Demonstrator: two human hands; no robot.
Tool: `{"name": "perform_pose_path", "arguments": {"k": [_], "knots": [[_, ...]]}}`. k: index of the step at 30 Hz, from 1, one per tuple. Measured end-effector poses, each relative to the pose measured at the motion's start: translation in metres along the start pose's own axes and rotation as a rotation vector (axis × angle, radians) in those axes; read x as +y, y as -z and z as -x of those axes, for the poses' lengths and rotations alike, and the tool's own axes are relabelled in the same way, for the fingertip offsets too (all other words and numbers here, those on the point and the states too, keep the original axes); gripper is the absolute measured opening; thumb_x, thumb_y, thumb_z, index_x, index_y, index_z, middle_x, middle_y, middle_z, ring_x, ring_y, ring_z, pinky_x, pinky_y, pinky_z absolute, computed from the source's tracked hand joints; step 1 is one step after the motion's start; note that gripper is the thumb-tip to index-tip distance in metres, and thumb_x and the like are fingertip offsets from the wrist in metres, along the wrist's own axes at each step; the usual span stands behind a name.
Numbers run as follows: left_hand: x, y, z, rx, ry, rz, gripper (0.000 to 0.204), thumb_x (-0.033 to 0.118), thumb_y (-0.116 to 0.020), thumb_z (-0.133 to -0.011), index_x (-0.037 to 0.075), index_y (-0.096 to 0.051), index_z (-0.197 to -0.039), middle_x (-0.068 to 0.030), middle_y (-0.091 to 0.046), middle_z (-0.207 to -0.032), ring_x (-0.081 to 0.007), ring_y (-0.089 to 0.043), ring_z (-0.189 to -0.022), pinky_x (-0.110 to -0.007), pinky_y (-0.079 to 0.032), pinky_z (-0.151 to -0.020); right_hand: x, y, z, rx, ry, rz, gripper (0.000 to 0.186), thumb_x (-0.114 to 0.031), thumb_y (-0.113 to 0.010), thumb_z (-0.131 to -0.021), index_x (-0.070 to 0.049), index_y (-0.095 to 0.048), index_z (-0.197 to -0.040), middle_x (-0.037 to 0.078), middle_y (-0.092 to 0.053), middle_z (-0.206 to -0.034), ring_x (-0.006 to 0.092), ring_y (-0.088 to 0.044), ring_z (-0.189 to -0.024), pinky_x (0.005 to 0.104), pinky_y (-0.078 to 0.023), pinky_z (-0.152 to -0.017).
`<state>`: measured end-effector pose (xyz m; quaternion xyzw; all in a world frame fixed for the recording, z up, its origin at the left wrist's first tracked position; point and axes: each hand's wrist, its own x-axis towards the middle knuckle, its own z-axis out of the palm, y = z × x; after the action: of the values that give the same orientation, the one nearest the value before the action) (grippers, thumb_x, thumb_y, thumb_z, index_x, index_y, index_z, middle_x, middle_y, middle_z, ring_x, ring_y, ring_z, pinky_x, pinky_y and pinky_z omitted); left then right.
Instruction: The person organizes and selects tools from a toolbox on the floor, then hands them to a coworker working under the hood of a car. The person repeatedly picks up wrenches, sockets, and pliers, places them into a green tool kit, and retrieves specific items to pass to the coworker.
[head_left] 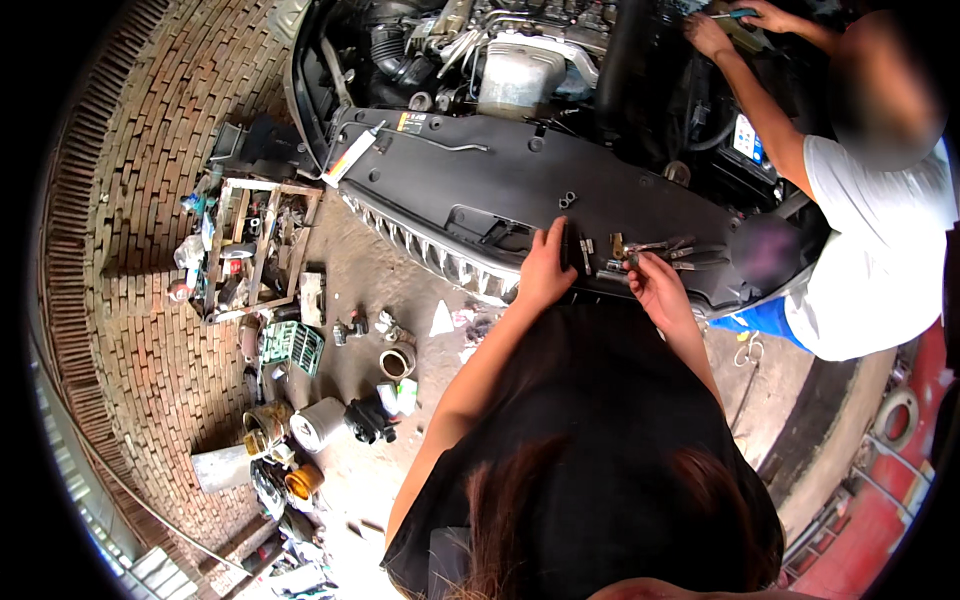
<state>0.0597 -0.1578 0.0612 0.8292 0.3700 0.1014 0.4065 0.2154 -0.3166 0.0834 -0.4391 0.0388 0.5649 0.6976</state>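
My left hand (547, 268) rests at the front edge of a black plastic cover (470, 180) over a car's front end, its fingers stretched out and holding nothing that I can see. My right hand (660, 290) is closed in a pinch at its fingertips, around something small and dark that I cannot make out. Beyond my left fingertips lies a pair of small ring-shaped metal parts (568, 200). Between my hands sit some short metal pieces (587, 252). Several metal hand tools (685, 252) lie in a loose row just past my right hand.
A white tube with a nozzle (354, 156) and a thin bent rod (440, 148) lie on the cover's left. Behind is the engine (520, 75). At right, a co-worker (870, 230) leans in, holding a tool. A cluttered metal-framed rack (262, 250) and buckets (318, 424) stand left.
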Motion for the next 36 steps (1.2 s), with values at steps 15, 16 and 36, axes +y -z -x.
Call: {"name": "perform_pose_path", "arguments": {"k": [15,16,36], "knots": [[0.009,0.004,0.005,0.060,-0.103,-0.092,0.067,0.014,-0.069,-0.070,0.007,-0.042,-0.131,-0.0181,-0.046,-0.115,-0.0371,-0.056,-0.097,-0.043,-0.051,-0.077,-0.004,-0.004,-0.003,-0.018,0.013,0.075,0.012,-0.013,-0.054,-0.094,-0.005,-0.057,-0.102,0.008,-0.063,-0.094,0.0090,-0.056,-0.078,0.0212,-0.047,-0.068],[0.008,0.004,0.005,0.072,-0.113,-0.090,0.066,0.014,-0.069,-0.070,0.006,-0.042,-0.130,-0.0180,-0.047,-0.114,-0.0367,-0.056,-0.099,-0.042,-0.051,-0.078,-0.004,-0.004,-0.003,-0.012,0.010,0.078,0.012,-0.013,-0.054,-0.093,-0.005,-0.057,-0.102,0.008,-0.063,-0.094,0.0090,-0.056,-0.078,0.0213,-0.047,-0.068],[0.069,0.027,0.006,-0.036,-0.316,0.462,0.029,0.001,-0.067,-0.077,0.005,-0.062,-0.105,-0.0073,-0.058,-0.084,-0.0176,-0.058,-0.069,-0.027,-0.048,-0.063,-0.009,-0.030,0.004,-0.110,0.107,0.221,0.011,-0.017,-0.056,-0.093,-0.007,-0.057,-0.097,-0.001,-0.058,-0.084,0.0052,-0.053,-0.073,0.0194,-0.043,-0.068]]}}
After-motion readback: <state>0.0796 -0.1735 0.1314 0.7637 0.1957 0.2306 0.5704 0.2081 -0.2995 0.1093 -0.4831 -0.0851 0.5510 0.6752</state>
